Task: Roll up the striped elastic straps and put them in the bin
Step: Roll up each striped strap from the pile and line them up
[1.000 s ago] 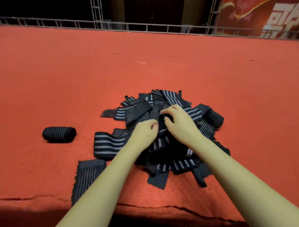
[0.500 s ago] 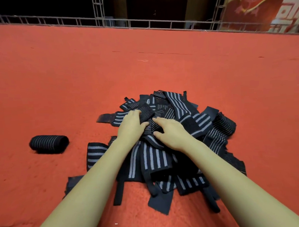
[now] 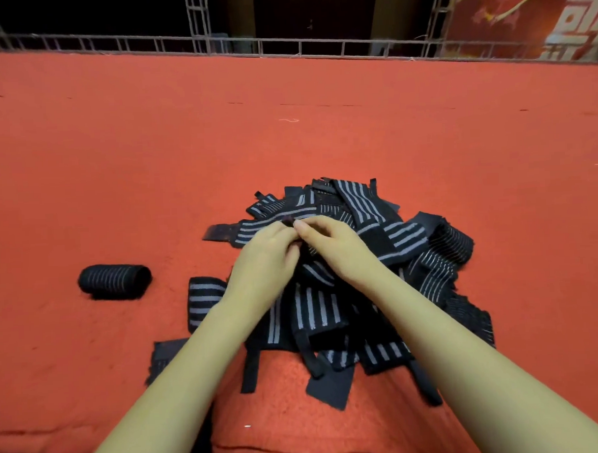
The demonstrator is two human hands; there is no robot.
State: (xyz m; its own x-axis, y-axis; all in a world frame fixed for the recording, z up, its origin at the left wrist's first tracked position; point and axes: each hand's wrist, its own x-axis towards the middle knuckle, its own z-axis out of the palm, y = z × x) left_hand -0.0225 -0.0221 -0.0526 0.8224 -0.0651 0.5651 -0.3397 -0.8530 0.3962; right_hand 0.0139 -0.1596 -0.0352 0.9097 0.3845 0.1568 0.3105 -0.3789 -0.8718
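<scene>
Fingers (image 3: 308, 227) of left hand (image 3: 264, 259) and right hand (image 3: 339, 248) pinching a strap (image 3: 307, 255) atop the pile (image 3: 369, 220); roll (image 3: 114, 282) well left on surface (image 3: 151, 164).

Matt black woven elastic straps (image 3: 328, 310) with grey stripes lie on a surface (image 3: 151, 164) covered in fuzzy, rough red cloth. Behind, a dull grey metal truss (image 3: 283, 50).

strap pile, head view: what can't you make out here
- Strap end in the grip of left hand and right hand: head view, fingers cover most of it.
- Strap pile count: head view, layers overlap, forearms cross it.
- Bin: outside the head view.
</scene>
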